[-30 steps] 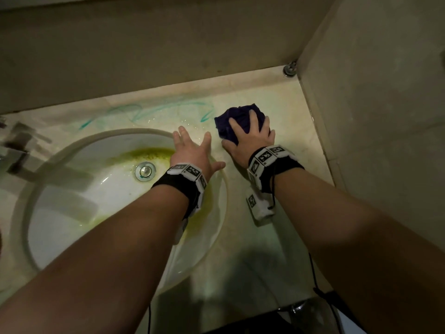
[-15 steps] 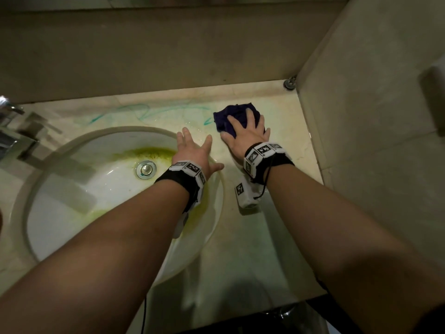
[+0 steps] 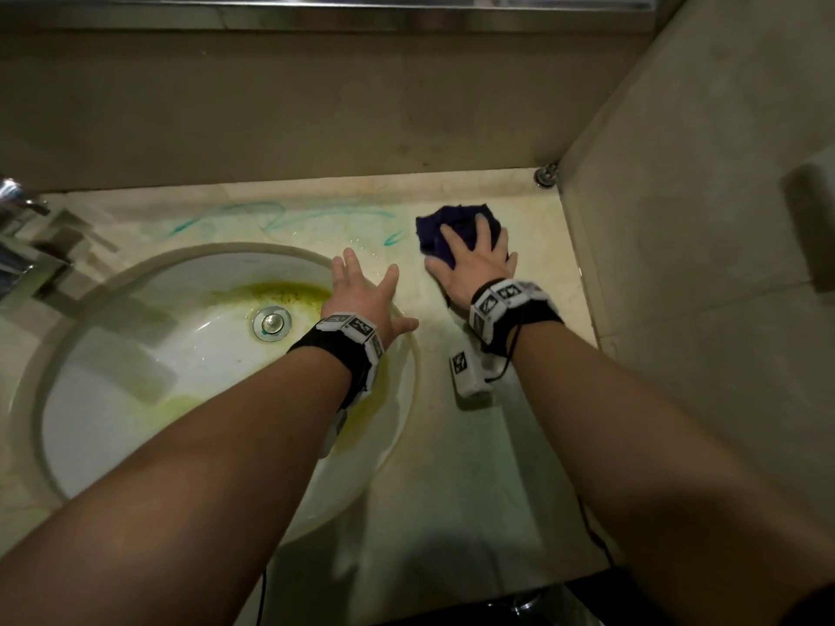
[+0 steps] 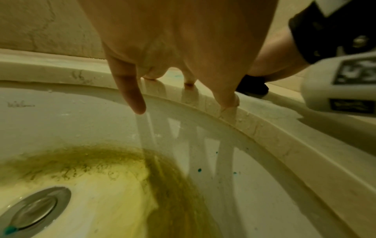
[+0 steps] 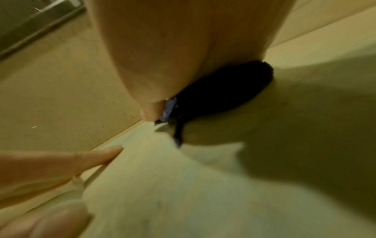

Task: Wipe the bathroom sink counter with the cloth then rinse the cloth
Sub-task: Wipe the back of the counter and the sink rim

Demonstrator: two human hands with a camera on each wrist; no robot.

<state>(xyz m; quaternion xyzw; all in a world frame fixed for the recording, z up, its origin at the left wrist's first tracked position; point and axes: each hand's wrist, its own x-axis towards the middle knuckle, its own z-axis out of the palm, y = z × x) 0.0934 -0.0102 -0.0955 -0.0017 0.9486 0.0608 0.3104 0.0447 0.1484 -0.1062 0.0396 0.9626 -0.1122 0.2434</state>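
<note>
Right hand (image 3: 479, 259): flat on the cloth (image 3: 452, 225), fingers straight and spread, pressing it to the counter (image 3: 474, 445); nothing gripped.
Cloth: dark blue, bunched, on the counter near its back right corner, just right of the sink (image 3: 135, 354) rim; mostly hidden under the palm in the right wrist view (image 5: 219, 90), one frayed corner sticking out.
Left hand (image 3: 361, 295): fingers straight and spread, holding nothing; fingertips (image 4: 230, 101) touching the wet rim at the sink's back right edge, little finger hanging over the bowl.
Counter: pale marble, wet and glossy by the rim; teal scribbles (image 3: 280, 216) along the back edge, between sink and wall.
Sink: white, round, set into the counter's left part; yellow-green stain (image 4: 97, 162) around the back and right of the bowl, a few teal specks on the right wall.
Drain (image 3: 271, 323): metal plug at the bowl's centre, a teal blot on its edge in the left wrist view.
Tap (image 3: 18, 246): chrome, at the counter's left edge, partly cut off.
Wrists: black bands with white marker blocks on both.
</note>
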